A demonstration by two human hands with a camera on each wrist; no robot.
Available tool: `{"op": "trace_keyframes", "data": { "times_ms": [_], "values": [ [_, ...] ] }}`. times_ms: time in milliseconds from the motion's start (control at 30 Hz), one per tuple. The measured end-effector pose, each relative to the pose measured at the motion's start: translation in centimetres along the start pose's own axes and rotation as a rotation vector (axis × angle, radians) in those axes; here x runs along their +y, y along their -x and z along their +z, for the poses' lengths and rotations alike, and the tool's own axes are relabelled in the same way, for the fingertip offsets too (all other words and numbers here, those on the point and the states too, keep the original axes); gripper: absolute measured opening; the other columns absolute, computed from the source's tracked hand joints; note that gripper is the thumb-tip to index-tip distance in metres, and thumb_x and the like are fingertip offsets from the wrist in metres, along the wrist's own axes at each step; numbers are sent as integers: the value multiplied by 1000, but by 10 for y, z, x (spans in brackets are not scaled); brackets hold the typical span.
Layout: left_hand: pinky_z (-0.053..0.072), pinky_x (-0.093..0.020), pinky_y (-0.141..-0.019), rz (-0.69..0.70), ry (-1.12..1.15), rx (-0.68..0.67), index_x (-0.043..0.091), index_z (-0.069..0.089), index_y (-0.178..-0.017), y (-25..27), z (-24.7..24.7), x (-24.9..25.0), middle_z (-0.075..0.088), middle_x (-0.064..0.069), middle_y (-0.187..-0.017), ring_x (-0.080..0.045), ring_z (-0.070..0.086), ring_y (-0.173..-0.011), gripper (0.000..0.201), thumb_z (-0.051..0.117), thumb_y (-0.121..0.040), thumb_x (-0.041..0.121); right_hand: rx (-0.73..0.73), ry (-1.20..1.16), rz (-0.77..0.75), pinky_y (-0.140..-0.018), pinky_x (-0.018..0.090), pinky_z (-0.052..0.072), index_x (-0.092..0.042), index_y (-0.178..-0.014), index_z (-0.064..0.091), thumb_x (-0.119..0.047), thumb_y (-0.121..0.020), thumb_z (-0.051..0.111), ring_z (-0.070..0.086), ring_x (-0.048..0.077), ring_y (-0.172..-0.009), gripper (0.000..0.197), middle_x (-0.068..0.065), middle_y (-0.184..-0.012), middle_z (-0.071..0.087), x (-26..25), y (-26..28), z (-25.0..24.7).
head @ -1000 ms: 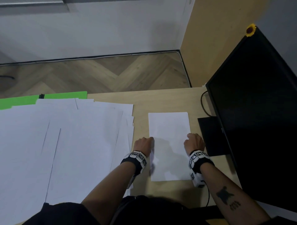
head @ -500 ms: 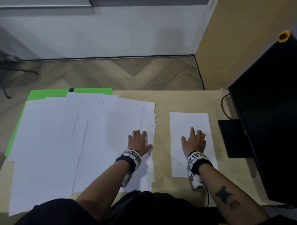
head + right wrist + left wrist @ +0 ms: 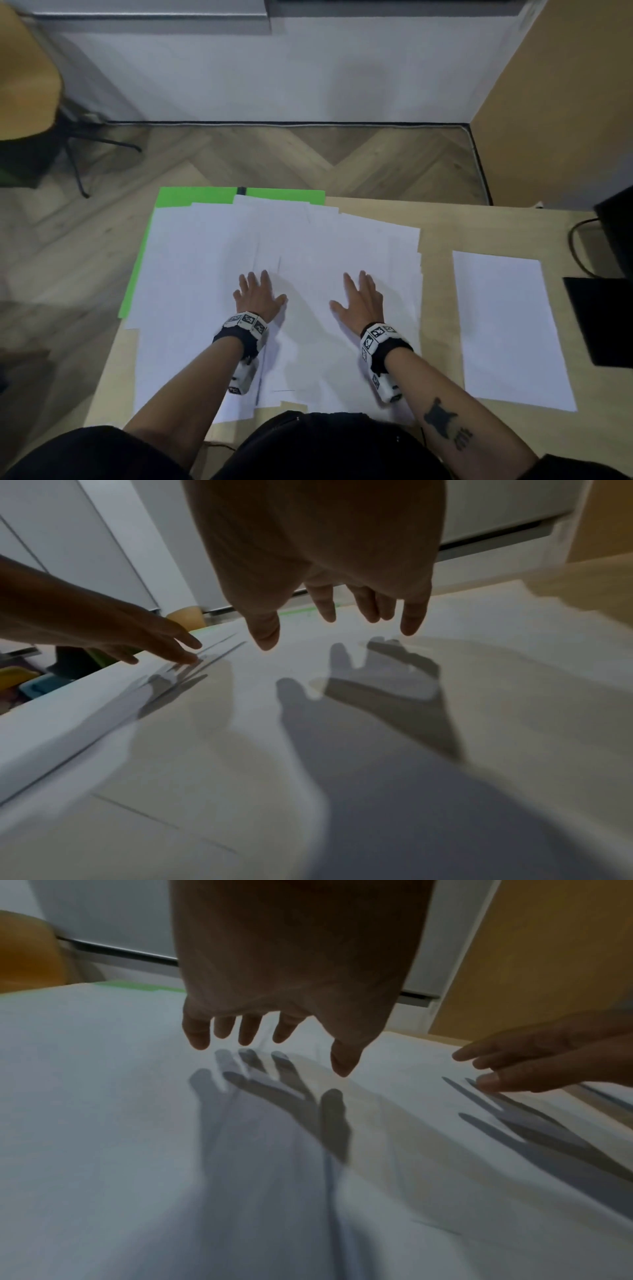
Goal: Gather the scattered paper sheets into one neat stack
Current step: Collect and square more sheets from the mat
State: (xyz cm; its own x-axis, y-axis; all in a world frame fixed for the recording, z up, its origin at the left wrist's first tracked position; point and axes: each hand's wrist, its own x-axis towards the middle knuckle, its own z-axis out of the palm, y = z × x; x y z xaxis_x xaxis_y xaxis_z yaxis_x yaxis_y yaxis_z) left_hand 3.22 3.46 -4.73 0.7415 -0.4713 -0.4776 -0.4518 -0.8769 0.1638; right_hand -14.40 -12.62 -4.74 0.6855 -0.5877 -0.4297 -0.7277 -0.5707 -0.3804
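**Hands spread over loose sheets, next pick pending**

Head view: left hand [image 3: 257, 297] and right hand [image 3: 362, 298] are both flat-fingered and splayed, holding nothing, over the scattered sheets [image 3: 205, 274]; these cover the left and middle of the desk [image 3: 438, 219], overlapping at slight angles, far edges staggered, near edges hanging at the desk front; a green folder [image 3: 178, 198] pokes out beneath them at the far left; the neat stack [image 3: 507, 329] lies apart to the right, edges squared, near the monitor base [image 3: 596, 315]; judgement: the step is taking the next sheet off the pile; best to press fingertips down lightly and slide only the top sheet toward the stack, not drag several; a sheet edge at the right of the pile is the easier catch.

Left wrist view: left hand [image 3: 291, 988] has its fingers extended and slightly apart, shadows sharp below; fingertips [image 3: 197, 1039] look just off the paper, contact uncertain; right hand [image 3: 534, 1061] reaches in from the right, fingers straight, low over the sheets; paper is plain white, flat, one seam line visible.

Right wrist view: right hand [image 3: 325, 547] is relaxed and empty above the paper; left hand [image 3: 113, 631] is near layered sheet edges; the paper looks thin and slippery, likely to fan if pushed sideways.
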Motion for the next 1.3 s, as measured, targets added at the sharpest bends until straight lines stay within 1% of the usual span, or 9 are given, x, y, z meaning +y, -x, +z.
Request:
{"op": "trace_keyframes", "data": {
  "times_ms": [333,467,633,900,1000,1067,1133,1200,1300],
  "values": [
    [37,-48,-100,-239,114,120,7,44,-132,-45,-38,-127,40,-18,-132,-36,38,-125,50,52,-93,38,-61,25,-127,-109,44,29,-20,-142,40,-51,-90,54,22,29,-140,62,10,-152,29,-118,-15,43],
    [22,-59,-112,-389,199,104,13,20,-151,-53,-35,-157,14,-21,-157,-41,8,-146,84,58,-88,54,-130,-34,-126,-98,39,38,-18,-130,48,-46,-88,57,36,28,-126,51,6,-132,40,-142,-21,53],
    [5,-65,-115,-568,376,22,18,-11,-155,-48,-20,-167,-19,-16,-161,-42,-16,-147,122,56,-74,80,-207,-110,-56,-102,38,40,-19,-143,41,-41,-88,60,30,24,-133,62,4,-142,32,-154,-25,63],
    [39,-51,-96,-431,351,178,7,18,-149,-38,-31,-157,33,-18,-138,-37,29,-129,114,73,-68,66,-141,-368,83,-107,40,39,-24,-155,13,-25,-84,67,36,25,-134,89,8,-142,34,-166,-33,66],
    [41,-48,-92,-370,335,135,6,25,-144,-38,-31,-163,38,-17,-133,-36,31,-126,108,75,-68,64,-67,-590,208,-95,38,50,-28,-151,17,-15,-78,70,58,28,-110,91,3,-108,59,-166,-36,69],
    [42,-47,-89,-336,314,115,7,32,-139,-37,-29,-167,41,-15,-129,-35,32,-124,100,73,-69,66,-56,-682,233,-75,23,50,-18,-139,40,-7,-80,70,62,22,-91,66,-1,-88,61,-167,-39,67],
    [42,-45,-88,-309,303,120,8,36,-135,-35,-26,-167,43,-13,-125,-34,34,-121,92,69,-72,67,-71,-664,193,-58,12,41,-14,-97,63,-7,-82,70,58,17,-77,19,-3,-78,61,-169,-36,63],
    [40,-45,-89,-299,278,142,8,39,-131,-33,-22,-165,42,-13,-124,-33,36,-119,84,65,-76,67,-50,-631,163,-51,15,36,-15,-62,51,-10,-83,70,49,14,-63,29,-4,-63,52,-168,-36,63],
    [37,-46,-92,-314,250,169,9,41,-131,-31,-20,-161,40,-13,-127,-33,35,-120,81,64,-78,65,11,-629,187,-52,22,33,-19,-54,38,-13,-84,71,40,13,-55,45,-6,-55,42,-159,-33,53]
  ]
}}
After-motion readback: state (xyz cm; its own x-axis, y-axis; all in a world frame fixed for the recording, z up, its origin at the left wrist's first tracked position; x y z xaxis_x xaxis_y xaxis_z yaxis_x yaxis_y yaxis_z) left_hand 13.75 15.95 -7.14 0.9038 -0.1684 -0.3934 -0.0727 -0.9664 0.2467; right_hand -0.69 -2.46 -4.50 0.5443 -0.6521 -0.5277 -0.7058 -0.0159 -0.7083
